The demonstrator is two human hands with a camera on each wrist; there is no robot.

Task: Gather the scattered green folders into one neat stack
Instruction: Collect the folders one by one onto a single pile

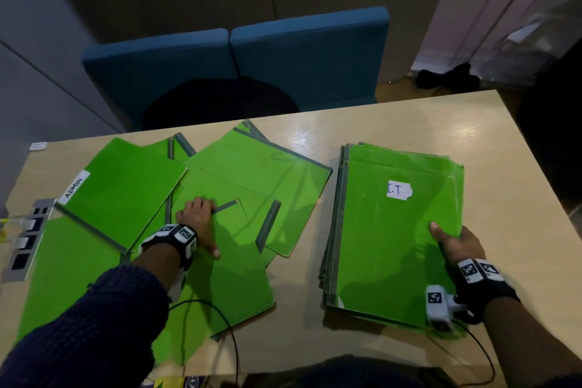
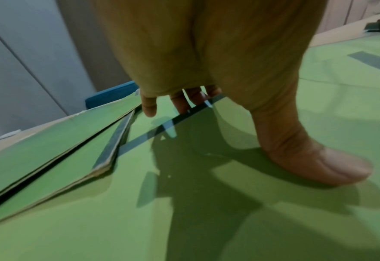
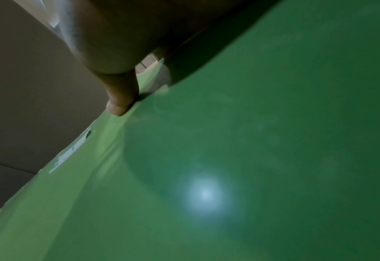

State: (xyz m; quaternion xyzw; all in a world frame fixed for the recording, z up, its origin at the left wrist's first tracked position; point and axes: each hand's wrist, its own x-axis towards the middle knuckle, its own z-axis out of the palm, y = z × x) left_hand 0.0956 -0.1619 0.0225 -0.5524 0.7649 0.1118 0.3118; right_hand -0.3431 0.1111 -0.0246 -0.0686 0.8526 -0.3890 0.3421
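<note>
While the neat stack sits toward the right end of the table, everything else gets placed off it, going left to right. Far left of the stack, at the table's edge, there's a grey socket strip with white plugs in it. Next comes the messy pile of scattered folders, well apart from the stack with bare tabletop between. One of them, the ADMIN folder, lies tilted on the pile's left part and has a white label on it.

The left hand rests on that pile, left of the stack, fingers spread and fairly straight, fingertips touching a dark spine strip, thumb pressed flat on a green cover. Not gripping anything as far as I can see.

Then the stack itself, edges roughly lined up, with a white "I.T" label on the top folder. The right hand is at the stack's near right corner, thumb on top of the cover and the other fingers hidden under the edge, so it looks like a pinch on the top folder(s).

Behind the table, beyond the pile, are two blue chairs.
</note>
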